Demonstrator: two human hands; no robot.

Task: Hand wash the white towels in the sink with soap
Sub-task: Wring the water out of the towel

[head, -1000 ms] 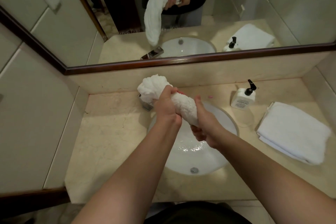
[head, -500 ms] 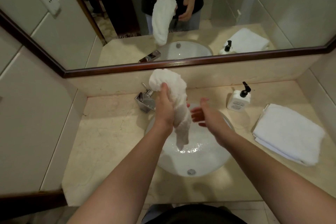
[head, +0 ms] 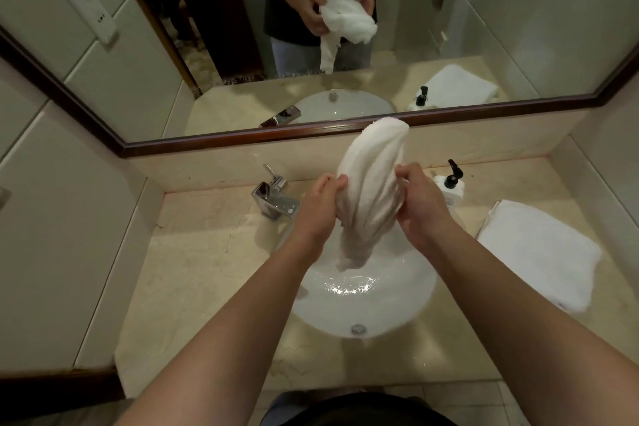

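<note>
A wet white towel (head: 371,183), bunched into a long roll, hangs above the round white sink (head: 408,297). My left hand (head: 320,207) grips its left side and my right hand (head: 420,207) grips its right side, both near the middle of the roll. The towel's upper end stands up in front of the mirror frame and its lower tip dangles over the basin. Water glistens in the sink bottom. A white soap bottle with a black pump (head: 451,185) stands behind my right hand.
A folded dry white towel (head: 539,252) lies on the beige counter at the right. A chrome faucet (head: 275,199) sits at the sink's back left. The mirror (head: 311,45) above reflects the scene. Tiled walls close in on both sides.
After wringing the towel, my right hand let go while the left held it hanging. Now my right hand grips it again and the towel is spread wider between both hands.
</note>
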